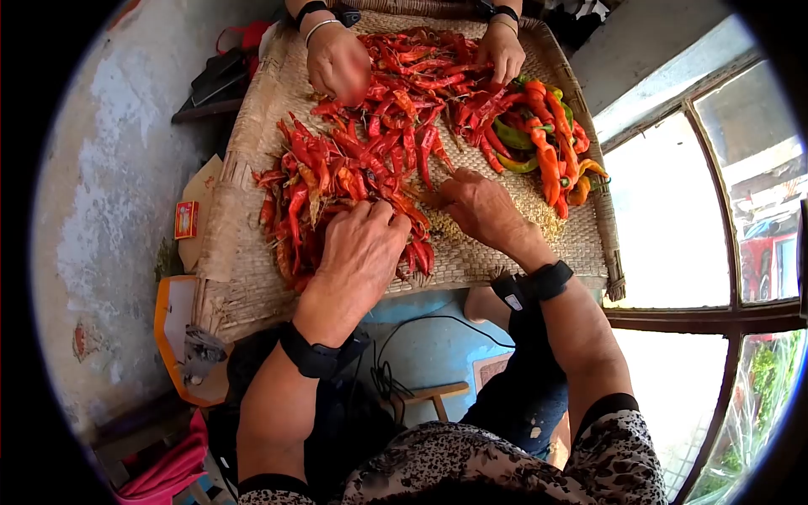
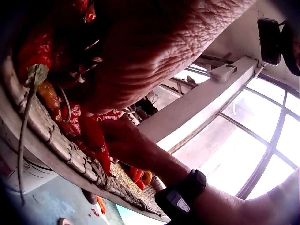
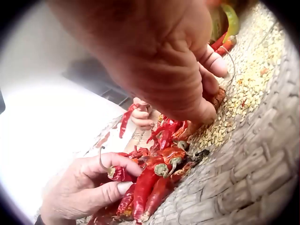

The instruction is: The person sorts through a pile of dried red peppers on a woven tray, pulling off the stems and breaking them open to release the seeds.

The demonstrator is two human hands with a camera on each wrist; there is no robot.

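Note:
A big heap of dried red chili peppers (image 1: 370, 143) lies on a woven tray (image 1: 236, 219). My left hand (image 1: 360, 248) is at the near side of this heap. In the right wrist view, a red chili with its stem (image 3: 118, 173) sits between the thumb and fingers of that left hand (image 3: 86, 187). To the right, my right hand (image 1: 484, 210) reaches down to the tray beside loose pale seeds (image 1: 450, 240). Its fingertips pinch a shrivelled orange-brown chili (image 3: 218, 97), partly hidden by the fingers.
Across the tray, another person's two hands (image 1: 338, 66) work among the chilies, one holding a red chili (image 3: 127, 121). Fresher orange and green peppers (image 1: 547, 139) lie at the tray's right. A wall stands left, a window (image 1: 673, 219) right. A cable (image 1: 396, 337) hangs below the tray.

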